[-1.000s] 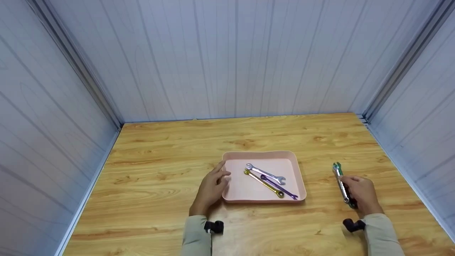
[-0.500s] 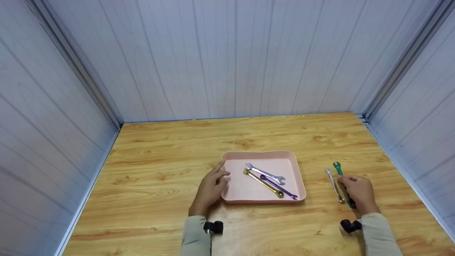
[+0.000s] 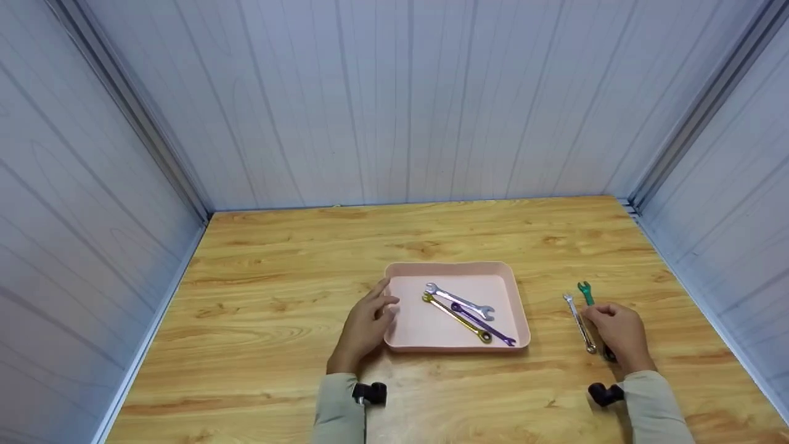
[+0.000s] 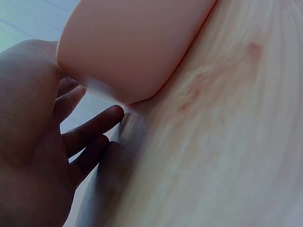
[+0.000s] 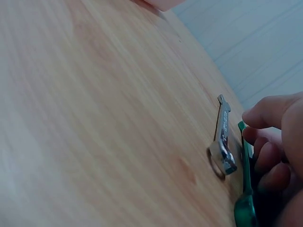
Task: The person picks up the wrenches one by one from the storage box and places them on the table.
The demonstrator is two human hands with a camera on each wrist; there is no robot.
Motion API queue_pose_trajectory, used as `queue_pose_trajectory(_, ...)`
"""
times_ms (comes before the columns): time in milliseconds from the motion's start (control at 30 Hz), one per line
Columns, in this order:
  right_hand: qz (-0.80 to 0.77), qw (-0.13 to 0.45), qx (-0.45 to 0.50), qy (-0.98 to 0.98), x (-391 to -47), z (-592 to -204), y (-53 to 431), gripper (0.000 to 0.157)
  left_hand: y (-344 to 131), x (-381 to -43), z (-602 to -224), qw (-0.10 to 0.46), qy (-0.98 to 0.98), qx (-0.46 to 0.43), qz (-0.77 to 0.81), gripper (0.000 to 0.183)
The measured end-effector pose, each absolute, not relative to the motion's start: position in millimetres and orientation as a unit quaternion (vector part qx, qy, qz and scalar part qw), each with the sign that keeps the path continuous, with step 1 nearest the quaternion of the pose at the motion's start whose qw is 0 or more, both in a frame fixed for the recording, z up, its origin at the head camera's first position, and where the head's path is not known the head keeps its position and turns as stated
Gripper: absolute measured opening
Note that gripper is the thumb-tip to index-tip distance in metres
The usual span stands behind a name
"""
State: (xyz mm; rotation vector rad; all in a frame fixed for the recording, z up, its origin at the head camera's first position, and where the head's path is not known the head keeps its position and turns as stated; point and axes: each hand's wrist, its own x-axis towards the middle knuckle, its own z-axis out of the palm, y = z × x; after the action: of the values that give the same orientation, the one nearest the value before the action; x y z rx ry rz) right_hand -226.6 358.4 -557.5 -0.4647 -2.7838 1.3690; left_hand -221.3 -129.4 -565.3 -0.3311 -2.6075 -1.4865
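Three wrenches lay in the tray and two on the table, one of them under the right hand.
The left hand [image 3: 363,327] had loosely extended fingers at the left side of the pink tray [image 3: 407,324], some reaching over its rim. Inside lay a large silver wrench [image 3: 459,300], a gold wrench [image 3: 453,316] and a purple wrench [image 3: 498,335], close together. Right of the tray, the right hand [image 3: 624,333] curled its fingers at the green wrench [image 3: 585,291]; whether they gripped it I could not tell. A small silver wrench [image 3: 579,323] lay just beside it on the wooden table [image 3: 277,246].
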Motion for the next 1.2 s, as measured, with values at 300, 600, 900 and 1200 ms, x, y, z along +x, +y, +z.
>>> queue_pose_trajectory(300, 0.420, 0.004, -0.147, -0.895, -228.2, -558.1, 356.6, 0.043, -129.2, -219.6, -563.7, 0.064, -0.861, -0.111, -0.492, 0.022)
queue_pose_trajectory(600, 0.404, -0.028, -0.128, -0.905, -227.9, -554.2, 355.5, 0.050, -129.4, -222.0, -565.4, 0.050, -0.865, -0.097, -0.490, 0.023)
queue_pose_trajectory(900, 0.414, -0.020, -0.125, -0.901, -228.4, -555.1, 356.0, 0.041, -129.6, -221.4, -566.8, 0.068, -0.862, -0.110, -0.489, 0.022)
queue_pose_trajectory(1200, 0.420, 0.004, -0.133, -0.898, -228.1, -559.0, 358.5, 0.041, -129.5, -220.9, -566.6, 0.082, -0.864, -0.121, -0.482, 0.022)
